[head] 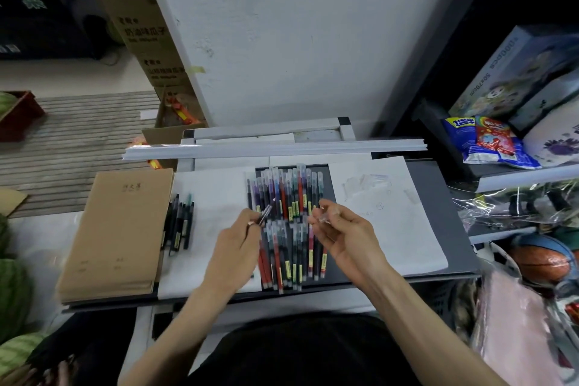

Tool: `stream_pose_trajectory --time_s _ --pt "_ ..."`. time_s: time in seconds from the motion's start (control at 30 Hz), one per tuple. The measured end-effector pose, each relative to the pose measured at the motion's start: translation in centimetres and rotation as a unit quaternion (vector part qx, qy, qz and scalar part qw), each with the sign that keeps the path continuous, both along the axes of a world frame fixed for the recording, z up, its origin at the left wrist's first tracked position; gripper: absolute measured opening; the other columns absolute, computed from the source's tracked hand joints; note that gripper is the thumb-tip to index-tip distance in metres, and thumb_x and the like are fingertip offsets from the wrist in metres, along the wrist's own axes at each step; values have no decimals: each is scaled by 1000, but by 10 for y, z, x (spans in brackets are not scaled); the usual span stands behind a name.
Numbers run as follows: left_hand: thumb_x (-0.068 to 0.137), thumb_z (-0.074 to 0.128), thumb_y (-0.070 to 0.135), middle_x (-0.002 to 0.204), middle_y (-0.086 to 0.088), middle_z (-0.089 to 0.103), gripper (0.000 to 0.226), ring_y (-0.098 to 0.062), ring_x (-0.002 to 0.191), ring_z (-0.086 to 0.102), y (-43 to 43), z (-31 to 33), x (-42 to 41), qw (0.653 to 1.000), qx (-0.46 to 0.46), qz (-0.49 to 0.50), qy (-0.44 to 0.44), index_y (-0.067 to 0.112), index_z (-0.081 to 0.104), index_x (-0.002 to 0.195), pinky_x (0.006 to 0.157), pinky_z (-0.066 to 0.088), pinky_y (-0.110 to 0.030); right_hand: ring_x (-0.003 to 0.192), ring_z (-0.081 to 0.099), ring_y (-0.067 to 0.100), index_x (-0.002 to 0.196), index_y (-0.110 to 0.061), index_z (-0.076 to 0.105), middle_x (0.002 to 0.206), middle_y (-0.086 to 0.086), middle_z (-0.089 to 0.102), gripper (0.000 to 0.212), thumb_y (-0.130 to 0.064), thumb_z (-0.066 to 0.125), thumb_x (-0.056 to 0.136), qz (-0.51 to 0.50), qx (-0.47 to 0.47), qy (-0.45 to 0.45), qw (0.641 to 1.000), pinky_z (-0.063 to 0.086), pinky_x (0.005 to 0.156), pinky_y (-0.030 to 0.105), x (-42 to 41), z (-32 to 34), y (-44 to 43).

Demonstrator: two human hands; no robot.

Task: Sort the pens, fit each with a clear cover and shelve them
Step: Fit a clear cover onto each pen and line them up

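**Left hand** [238,244]: fingers curl round one pen [265,214], gripped near its lower end. The tip angles up towards the other hand, apparently offered for fitting.

**Right hand** [341,235]: thumb and fingertips pinch a small clear cover [326,219]. It is held just beside the pen tip and apart from it, so the cover is not yet on. The piece is blurred and its exact form cannot be told.

**Upper row of pens** [285,191]: these lie side by side on the dark middle of the table [438,194]. Purple, blue, red and dark barrels are grouped, likely sorted by colour.

**Lower row of pens** [291,257]: same arrangement, nearer the person and partly under both hands, kept close for quick picking.

**Dark pens** [179,222]: a small separate lot left of the rows, beside a stack of brown notebooks [119,235]. Whether these are finished or waiting cannot be told.

**Loose clear covers** [366,182]: a faint cluster on the white sheet [407,244] right of the rows. They lie within the right hand's reach, evidently as supply.

**Shelves** [517,178]: at far right, holding boxes [517,72], a snack bag [488,141] and a basketball [543,263]. Shelving has not begun.
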State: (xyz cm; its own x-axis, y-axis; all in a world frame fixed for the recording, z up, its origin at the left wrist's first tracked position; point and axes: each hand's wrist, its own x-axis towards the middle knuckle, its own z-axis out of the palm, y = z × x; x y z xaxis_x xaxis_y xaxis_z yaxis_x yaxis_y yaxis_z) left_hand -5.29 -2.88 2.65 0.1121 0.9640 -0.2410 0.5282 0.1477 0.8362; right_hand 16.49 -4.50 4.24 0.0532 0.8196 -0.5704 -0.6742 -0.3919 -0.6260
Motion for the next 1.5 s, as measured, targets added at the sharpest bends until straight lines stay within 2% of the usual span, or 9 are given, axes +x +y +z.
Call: stream_pose_trajectory --time_s 0.1,0.27,0.47,0.7,0.9,1.13,1.27,1.4,1.5 --pt "111 40 25 49 7 41 22 -9 44 31 -15 18 17 999 15 -40 -32 31 59 102 46 28 -27 111 72 36 128 -3 66 107 18 76 27 -9 55 104 -21 6 -12 1000 62 90 35 -7 4 5" --pt "109 45 43 54 3 46 22 -9 45 39 -23 27 27 996 46 -72 -18 31 61 99 54 39 -41 106 73 38 124 -6 65 114 20 75 24 -14 59 103 -29 15 -34 999 64 83 35 -19 18 10" --pt "109 46 40 55 -1 47 22 -10 46 39 -30 31 28 997 27 -51 -45 31 63 98 52 35 -29 95 76 34 120 -5 66 108 16 77 22 -17 59 103 19 57 -104 993 62 75 36 -26 33 10" --pt "109 48 35 65 -5 58 27 -12 55 46 -29 38 34 997 3 -21 -70 24 69 95 56 39 -27 98 75 33 118 -7 71 104 19 77 20 -12 61 102 61 83 -153 983 61 90 41 -32 32 5" --pt "111 47 25 57 0 33 35 -10 41 26 -19 39 42 965 -137 22 -221 -1 63 92 42 25 -22 93 74 32 118 -4 71 98 23 73 21 -8 56 104 45 94 -120 987 61 79 38 -30 25 8" --pt "109 49 29 58 -1 26 30 -8 36 16 -16 41 51 868 -303 80 -384 8 61 92 39 11 -17 75 72 19 123 -1 68 96 26 71 24 -8 54 105 93 100 -123 983 51 59 25 -23 20 16" --pt "109 50 33 59 0 35 35 -11 40 22 -7 34 58 902 -269 81 -327 8 68 93 39 18 -22 76 73 16 126 -12 70 101 17 77 25 -16 56 106 140 94 -182 969 56 68 26 -8 13 28" --pt "111 45 26 58 7 46 34 -7 42 31 18 16 68 966 -178 89 -163 13 75 103 43 25 -24 108 68 13 133 -28 67 117 -5 74 29 -30 53 107 197 68 -442 872 52 100 33 23 -18 43" --pt "108 45 19 69 1 62 28 -10 49 42 43 3 63 977 -144 144 -61 14 72 103 48 33 -29 126 55 25 136 -20 62 138 3 62 36 -24 56 101 238 44 -687 685 47 104 41 62 -47 58"
